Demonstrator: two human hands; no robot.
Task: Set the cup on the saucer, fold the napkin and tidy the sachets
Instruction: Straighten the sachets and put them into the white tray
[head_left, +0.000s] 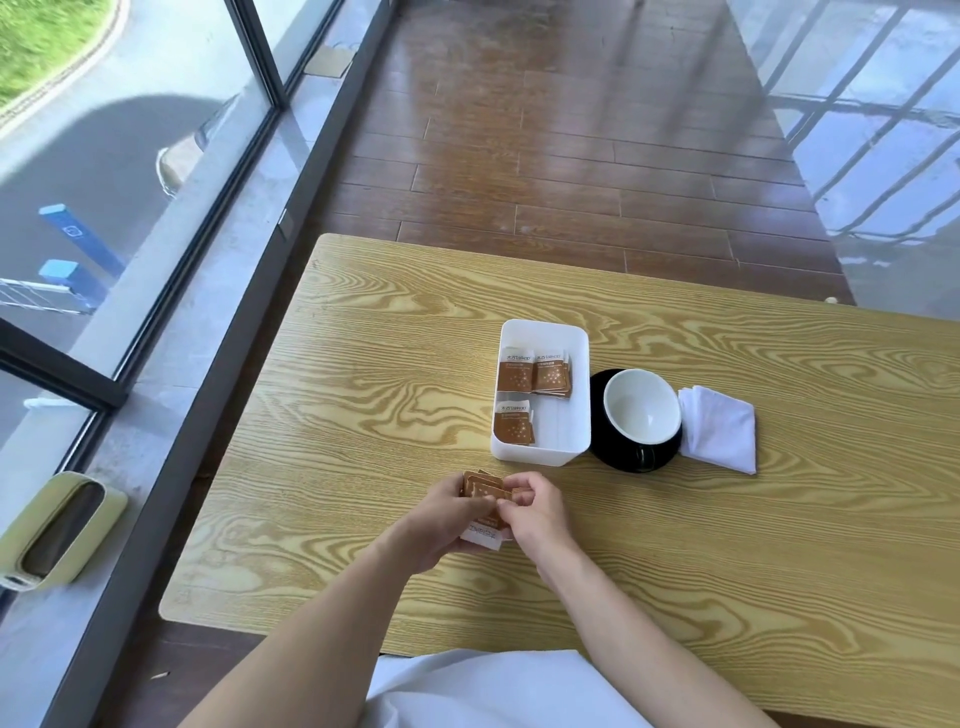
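Note:
A small stack of brown-and-white sachets (480, 488) is held between both hands near the table's front. My left hand (441, 525) cups the stack from the left, and my right hand (530, 512) pinches it from the right. Behind them stands a white rectangular box (569, 441) with three groups of sachets (551, 374) lying inside. To the right of the box, a cup (641, 406), black outside and white inside, sits on a black saucer (613, 454). A folded white napkin (719, 428) lies beside the saucer on its right.
The wooden table (363, 395) runs along a glass wall with dark frames on the left. A pale green holder (57, 530) rests on the sill at the lower left. Dark wooden floor lies beyond the table's far edge.

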